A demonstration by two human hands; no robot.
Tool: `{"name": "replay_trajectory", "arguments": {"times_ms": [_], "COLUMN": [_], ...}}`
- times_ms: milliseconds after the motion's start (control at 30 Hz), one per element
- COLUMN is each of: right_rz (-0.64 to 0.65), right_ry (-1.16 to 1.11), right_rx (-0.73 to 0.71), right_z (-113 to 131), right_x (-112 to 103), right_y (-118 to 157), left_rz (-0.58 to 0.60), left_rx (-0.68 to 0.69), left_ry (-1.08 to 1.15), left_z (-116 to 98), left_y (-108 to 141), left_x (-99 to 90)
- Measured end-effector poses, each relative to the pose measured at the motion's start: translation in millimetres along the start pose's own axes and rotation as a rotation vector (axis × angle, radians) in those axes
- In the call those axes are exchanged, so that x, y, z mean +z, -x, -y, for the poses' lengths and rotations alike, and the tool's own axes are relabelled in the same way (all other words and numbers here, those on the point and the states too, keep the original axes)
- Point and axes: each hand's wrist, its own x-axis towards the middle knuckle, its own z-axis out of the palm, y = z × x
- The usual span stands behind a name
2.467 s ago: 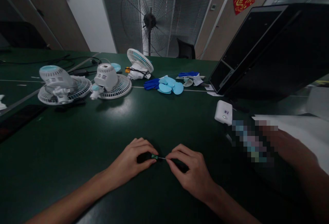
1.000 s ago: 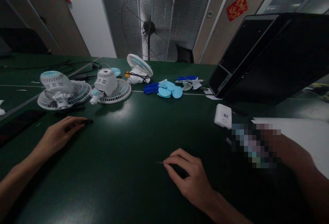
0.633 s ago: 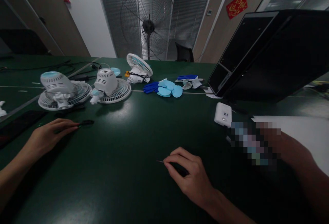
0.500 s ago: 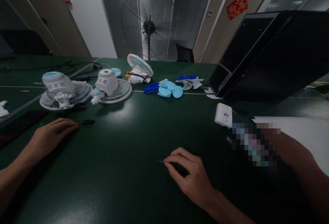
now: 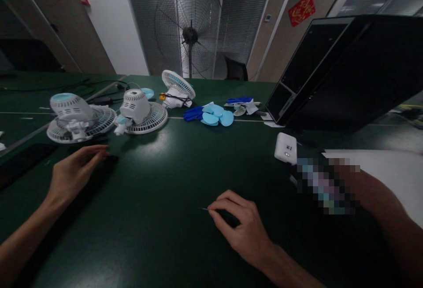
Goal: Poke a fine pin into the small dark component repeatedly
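My right hand (image 5: 243, 224) is closed around a small screwdriver (image 5: 203, 208). Its thin metal shaft points left beyond my fingertips, and the dark handle is mostly hidden in my palm. Over at the left, my left hand (image 5: 77, 169) has thumb and forefinger drawn together beside a small black object (image 5: 111, 159) on the table. Whatever sits between those fingertips is too small to make out. Behind that hand are two white desk fans lying grille down, one (image 5: 74, 112) at the far left and another (image 5: 135, 107) beside it.
Farther back on the green table (image 5: 158, 235) lie a third fan (image 5: 176, 90), light-blue fan blades (image 5: 217, 115) and blue gloves (image 5: 193, 113). To the right stand a white box (image 5: 286, 148) and a black monitor (image 5: 357, 76). Another person's arm (image 5: 380, 193) reaches toward a blurred-out object.
My left hand has shifted slightly and turned upward at the wrist, its fingertips lifting near the small black object. My right hand keeps its hold on the screwdriver, almost unmoved.
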Motion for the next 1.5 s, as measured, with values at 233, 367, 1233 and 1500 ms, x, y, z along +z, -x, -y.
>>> {"name": "replay_trajectory", "arguments": {"times_ms": [233,367,1233,1500], "right_rz": [-0.003,0.003,0.018,0.018], "right_ry": [0.014,-0.011,0.009,-0.007], "right_rx": [-0.005,0.0,0.024,0.009], "right_z": [0,0,-3,-5], "right_x": [0,-1,1,2], "right_y": [0,0,3,3], "left_rz": [-0.014,0.007,0.098,0.056], "left_rx": [-0.067,-0.095,-0.134,-0.166], "left_ry": [0.023,0.062,-0.093,-0.078], "left_z": [4,9,-3,-19], "left_y": [-1,-2,1,10], "left_x": [0.2,-1.5,-1.4,2.3]}}
